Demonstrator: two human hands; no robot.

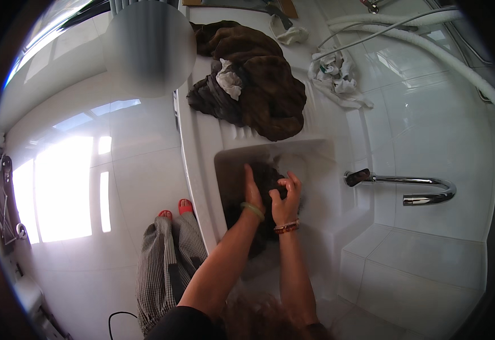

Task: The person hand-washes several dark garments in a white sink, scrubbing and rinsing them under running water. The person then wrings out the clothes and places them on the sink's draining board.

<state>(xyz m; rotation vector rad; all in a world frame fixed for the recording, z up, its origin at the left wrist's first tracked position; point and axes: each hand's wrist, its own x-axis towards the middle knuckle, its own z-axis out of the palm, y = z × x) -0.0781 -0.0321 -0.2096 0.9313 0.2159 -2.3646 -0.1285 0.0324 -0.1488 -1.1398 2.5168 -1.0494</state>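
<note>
Both of my hands are in a white sink basin (321, 198) over a dark wet cloth (270, 174). My left hand (251, 190), with a pale bangle at its wrist, is on the cloth's left side. One straight finger or thumb points away from me, and its other fingers are largely hidden. My right hand (286, 199), wearing beaded bracelets, is bent at the cloth's right side. Dark fabric shows between its thumb and curled finger. More dark cloth lies below my wrists, partly covered by my forearms.
A heap of brown and black clothes (264, 73) with a white piece on top lies on the ribbed washboard beyond the basin. White cloths (338, 79) lie right of it. A chrome faucet (423, 184) juts out at the right. White hoses (429, 42) run along the wall.
</note>
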